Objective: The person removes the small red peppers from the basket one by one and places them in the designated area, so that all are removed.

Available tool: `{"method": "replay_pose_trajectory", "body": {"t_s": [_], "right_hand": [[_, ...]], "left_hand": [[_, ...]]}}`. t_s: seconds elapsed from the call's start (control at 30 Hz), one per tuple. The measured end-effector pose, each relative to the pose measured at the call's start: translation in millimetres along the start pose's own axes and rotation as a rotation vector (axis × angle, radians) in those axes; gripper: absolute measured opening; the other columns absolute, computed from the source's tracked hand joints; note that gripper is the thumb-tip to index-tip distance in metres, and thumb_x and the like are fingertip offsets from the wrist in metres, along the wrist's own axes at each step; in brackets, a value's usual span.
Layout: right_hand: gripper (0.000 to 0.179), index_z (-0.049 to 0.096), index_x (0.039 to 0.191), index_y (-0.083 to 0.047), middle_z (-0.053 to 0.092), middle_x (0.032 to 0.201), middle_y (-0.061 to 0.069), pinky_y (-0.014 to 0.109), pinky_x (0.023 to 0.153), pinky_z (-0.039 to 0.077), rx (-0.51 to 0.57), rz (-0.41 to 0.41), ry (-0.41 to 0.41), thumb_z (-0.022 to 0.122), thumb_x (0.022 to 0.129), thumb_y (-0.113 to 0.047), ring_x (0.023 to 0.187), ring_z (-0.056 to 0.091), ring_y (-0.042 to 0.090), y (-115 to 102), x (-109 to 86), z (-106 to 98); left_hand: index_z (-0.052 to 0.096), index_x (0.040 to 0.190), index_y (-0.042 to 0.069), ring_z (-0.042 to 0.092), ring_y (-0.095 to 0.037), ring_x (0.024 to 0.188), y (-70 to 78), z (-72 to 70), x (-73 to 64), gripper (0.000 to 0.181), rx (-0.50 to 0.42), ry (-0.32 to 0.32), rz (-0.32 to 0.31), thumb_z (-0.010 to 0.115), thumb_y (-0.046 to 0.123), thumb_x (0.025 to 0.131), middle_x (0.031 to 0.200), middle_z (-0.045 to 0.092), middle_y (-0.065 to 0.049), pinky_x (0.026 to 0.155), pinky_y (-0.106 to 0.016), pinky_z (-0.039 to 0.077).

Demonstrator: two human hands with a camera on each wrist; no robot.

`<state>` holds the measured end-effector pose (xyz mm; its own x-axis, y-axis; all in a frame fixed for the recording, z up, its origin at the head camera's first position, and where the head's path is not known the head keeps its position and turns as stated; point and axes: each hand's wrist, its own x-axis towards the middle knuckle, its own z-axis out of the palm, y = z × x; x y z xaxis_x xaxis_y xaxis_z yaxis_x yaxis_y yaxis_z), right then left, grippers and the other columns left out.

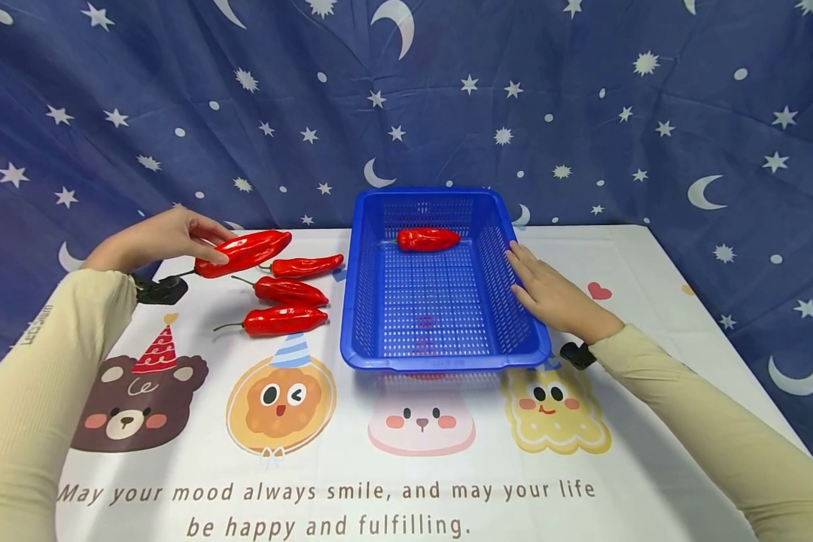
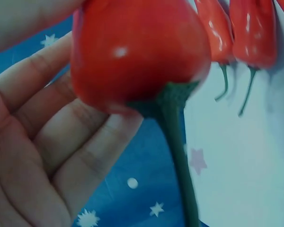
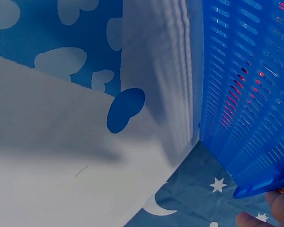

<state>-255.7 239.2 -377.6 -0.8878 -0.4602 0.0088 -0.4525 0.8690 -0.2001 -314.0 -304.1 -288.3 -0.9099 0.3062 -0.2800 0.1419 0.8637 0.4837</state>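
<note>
My left hand (image 1: 165, 235) holds a red chili pepper (image 1: 251, 252) between thumb and fingers, above the table's far left part. In the left wrist view, that pepper (image 2: 137, 56) has its green stem pointing down. Three more red peppers lie to the right of this hand: one at the back (image 1: 306, 266), one in the middle (image 1: 291, 292) and one in front (image 1: 286, 321). A blue perforated basket (image 1: 447, 364) stands at mid-table with one red pepper (image 1: 429, 239) near its far end. Across the basket's right rim rests my right hand (image 1: 557, 299), its fingers fairly straight.
A white tablecloth (image 1: 352, 421) printed with cartoon faces and lettering covers the table. Behind the table hangs a dark blue curtain (image 1: 447, 135) with stars and moons. The basket's slotted side wall (image 3: 236, 90) rises close to the right wrist camera.
</note>
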Motion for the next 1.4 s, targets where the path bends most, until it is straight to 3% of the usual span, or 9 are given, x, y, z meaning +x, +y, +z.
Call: {"method": "replay_pose_trajectory", "body": {"t_s": [0.13,0.4,0.73,0.9,1.13,1.4], "right_hand": [[0.062,0.010,0.149,0.003,0.005,0.157,0.020,0.055,0.115,0.015,-0.002,0.002,-0.003,0.036,0.100,-0.026,0.145,0.007,0.037,-0.1,-0.3,0.1],[0.062,0.011,0.149,0.003,0.006,0.157,0.021,0.056,0.115,0.016,-0.013,-0.003,0.003,0.036,0.100,-0.025,0.145,0.010,0.039,-0.1,0.1,0.1],[0.062,0.011,0.149,0.003,0.005,0.157,0.020,0.056,0.115,0.016,-0.006,0.000,0.000,0.037,0.100,-0.025,0.145,0.009,0.038,0.4,0.9,0.1],[0.062,0.011,0.149,0.003,0.005,0.157,0.020,0.056,0.115,0.016,-0.005,0.003,-0.004,0.037,0.100,-0.025,0.145,0.008,0.038,0.2,0.7,0.0],[0.062,0.011,0.149,0.003,0.005,0.157,0.020,0.056,0.115,0.016,0.001,0.002,-0.001,0.037,0.099,-0.025,0.145,0.008,0.038,0.0,0.7,-0.3],[0.062,0.011,0.149,0.003,0.006,0.157,0.021,0.055,0.115,0.016,-0.004,-0.001,0.003,0.036,0.100,-0.025,0.145,0.009,0.038,0.5,0.4,0.5]], "left_hand": [[0.056,0.126,-0.002,0.057,-0.025,0.099,-11.0,-0.4,-1.8,0.054,0.003,-0.001,-0.019,0.071,0.027,0.083,0.108,0.067,-0.017,0.081,-0.042,0.053],[0.053,0.128,-0.005,0.057,-0.016,0.088,-31.9,-1.8,-2.0,0.058,-0.015,-0.032,-0.059,0.071,0.029,0.084,0.096,0.069,-0.006,0.075,-0.030,0.049],[0.054,0.126,-0.004,0.058,-0.014,0.086,-47.4,0.3,-2.9,0.057,-0.007,-0.071,-0.073,0.071,0.029,0.083,0.095,0.069,-0.004,0.074,-0.029,0.046],[0.054,0.127,-0.005,0.058,-0.014,0.088,-55.5,3.4,-4.4,0.059,-0.013,-0.089,-0.092,0.071,0.030,0.083,0.096,0.070,-0.005,0.078,-0.034,0.048],[0.051,0.128,-0.008,0.060,-0.011,0.084,-69.1,10.1,-7.0,0.061,-0.046,-0.138,-0.109,0.071,0.028,0.083,0.095,0.070,-0.004,0.075,-0.027,0.046],[0.048,0.128,-0.011,0.061,-0.014,0.087,-83.6,21.9,-11.1,0.059,-0.081,-0.174,-0.126,0.069,0.023,0.085,0.102,0.069,-0.013,0.078,-0.032,0.053]]}}
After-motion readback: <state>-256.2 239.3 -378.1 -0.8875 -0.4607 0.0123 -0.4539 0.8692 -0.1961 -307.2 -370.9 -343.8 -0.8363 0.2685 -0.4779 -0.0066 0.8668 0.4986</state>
